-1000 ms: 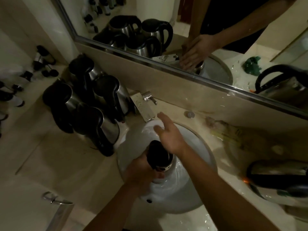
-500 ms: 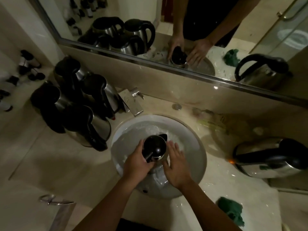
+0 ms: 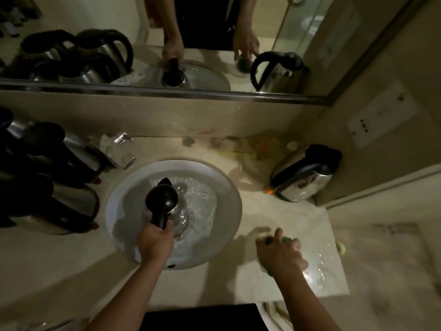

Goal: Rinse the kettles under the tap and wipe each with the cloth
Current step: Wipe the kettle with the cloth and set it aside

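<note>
A steel kettle (image 3: 177,215) with a black lid stands in the white sink (image 3: 230,194), which holds rippling water. My left hand (image 3: 155,242) grips its black handle from the near side. On the counter right of the sink, my right hand (image 3: 279,256) is down over the green cloth (image 3: 287,240), fingers closing round it; the hand is blurred and hides most of the cloth. The tap (image 3: 123,149) sits at the sink's back left, away from the kettle.
Several steel kettles (image 3: 59,187) with black handles crowd the counter on the left. Another kettle (image 3: 303,177) stands at the back right, against the side wall. A mirror (image 3: 238,87) runs along the back. The counter's right end is wet.
My right hand left the kettle and moved right onto the green cloth. My left hand shifted to the kettle's handle. The camera view swung to the right.
</note>
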